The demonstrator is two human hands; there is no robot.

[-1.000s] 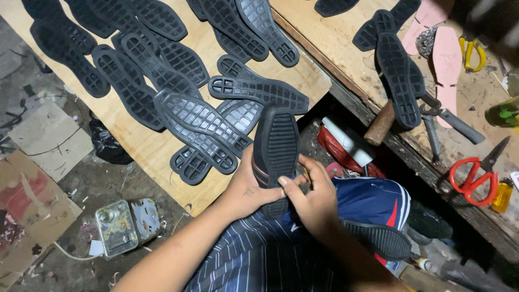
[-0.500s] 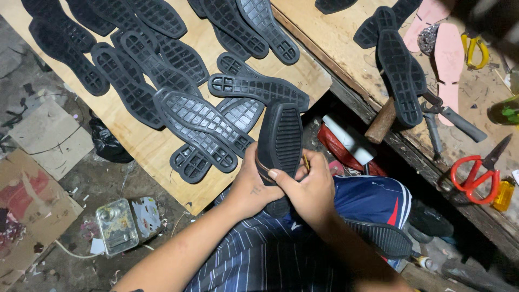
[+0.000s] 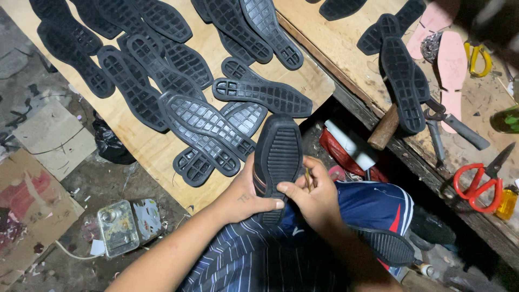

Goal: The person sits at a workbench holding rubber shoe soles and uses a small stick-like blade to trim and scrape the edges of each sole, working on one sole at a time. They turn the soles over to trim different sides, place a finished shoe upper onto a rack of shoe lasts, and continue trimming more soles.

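Observation:
A shoe with a black ribbed rubber sole [image 3: 278, 154] is held sole-up over my lap. My left hand [image 3: 243, 197] wraps around its left side near the heel, thumb across the sole. My right hand [image 3: 319, 200] is at the shoe's right edge, its thumb pressing on the sole. A thin brownish stick [image 3: 308, 178] is pinched between the fingers of that hand. Another black sole [image 3: 386, 246] lies on my right knee.
A plywood board [image 3: 157, 154] in front carries several black rubber soles [image 3: 208, 121]. The workbench [image 3: 346, 59] at right holds more soles, pink insoles [image 3: 451, 65], a hammer [image 3: 384, 130], pliers [image 3: 454, 127] and red scissors [image 3: 478, 181]. Cardboard [image 3: 32, 211] and a metal tin [image 3: 116, 227] lie on the floor.
The shoe and both hands have shifted only slightly. My right hand has edged a little along the shoe's right side, with its thumb now on the sole.

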